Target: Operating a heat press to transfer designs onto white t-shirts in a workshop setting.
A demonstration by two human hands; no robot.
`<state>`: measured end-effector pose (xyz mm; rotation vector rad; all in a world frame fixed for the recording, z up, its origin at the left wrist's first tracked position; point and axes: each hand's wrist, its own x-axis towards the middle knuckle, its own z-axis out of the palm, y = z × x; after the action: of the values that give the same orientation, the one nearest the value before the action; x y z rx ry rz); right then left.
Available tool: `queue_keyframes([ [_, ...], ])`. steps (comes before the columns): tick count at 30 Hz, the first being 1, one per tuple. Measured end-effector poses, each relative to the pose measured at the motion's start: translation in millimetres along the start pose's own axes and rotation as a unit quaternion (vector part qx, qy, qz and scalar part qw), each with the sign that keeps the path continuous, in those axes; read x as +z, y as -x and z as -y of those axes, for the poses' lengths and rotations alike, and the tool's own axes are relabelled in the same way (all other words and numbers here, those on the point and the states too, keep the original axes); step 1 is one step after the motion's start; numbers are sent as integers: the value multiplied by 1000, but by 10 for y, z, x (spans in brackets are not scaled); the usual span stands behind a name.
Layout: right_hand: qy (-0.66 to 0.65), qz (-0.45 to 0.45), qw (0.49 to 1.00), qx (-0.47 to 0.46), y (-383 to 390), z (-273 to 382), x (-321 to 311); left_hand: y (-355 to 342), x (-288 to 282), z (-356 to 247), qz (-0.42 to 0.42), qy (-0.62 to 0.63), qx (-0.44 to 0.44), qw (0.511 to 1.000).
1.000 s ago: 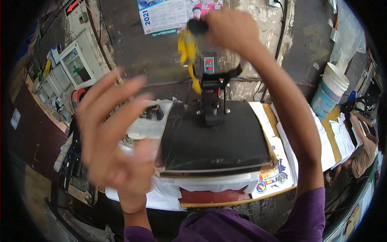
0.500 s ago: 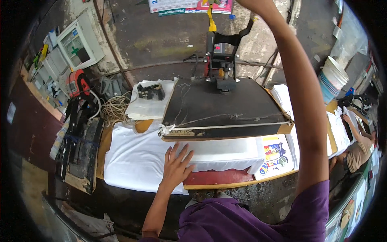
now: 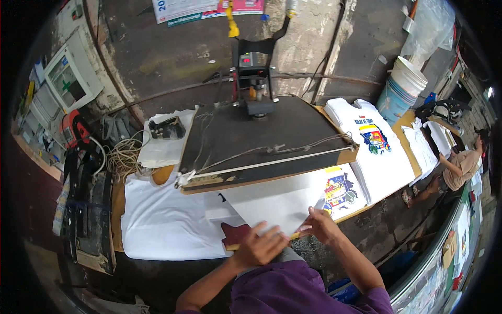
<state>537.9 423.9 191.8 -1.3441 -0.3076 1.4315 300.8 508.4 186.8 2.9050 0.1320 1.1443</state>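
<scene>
A pale sheet [image 3: 277, 201] is lifted over the near side of the heat press, its near corner tilted toward me. My right hand [image 3: 323, 226] pinches its right edge. My left hand [image 3: 260, 246] lies against the near edge with fingers spread. Behind the sheet, the black upper plate [image 3: 261, 138] of the press is raised on its arm. Part of the red lower plate [image 3: 235, 234] shows beside white cloth. A white T-shirt [image 3: 167, 220] lies to the left, and colourful printed sheets [image 3: 342, 191] lie right of the press.
White printed T-shirts [image 3: 374, 138] are piled on the right, with stacked buckets [image 3: 402, 89] behind. Coiled cord [image 3: 128, 157] and a second black press [image 3: 89, 209] stand left. A co-worker [image 3: 460, 170] is at the far right.
My right hand has come down from the raised press handle to the sheet's edge. My left hand has moved nearer me and rightward. The sheet has been lifted and turned cornerwise.
</scene>
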Motion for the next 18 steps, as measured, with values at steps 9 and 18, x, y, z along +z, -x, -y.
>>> queue_keyframes([
  [9, 28, -278, 931, -234, -51, 1711, -2849, -331, 677, -646, -43, 172, -76, 981],
  [18, 214, -286, 849, -390, -261, 2834, -2721, -273, 1980, -1185, 18, 213, -311, 926],
])
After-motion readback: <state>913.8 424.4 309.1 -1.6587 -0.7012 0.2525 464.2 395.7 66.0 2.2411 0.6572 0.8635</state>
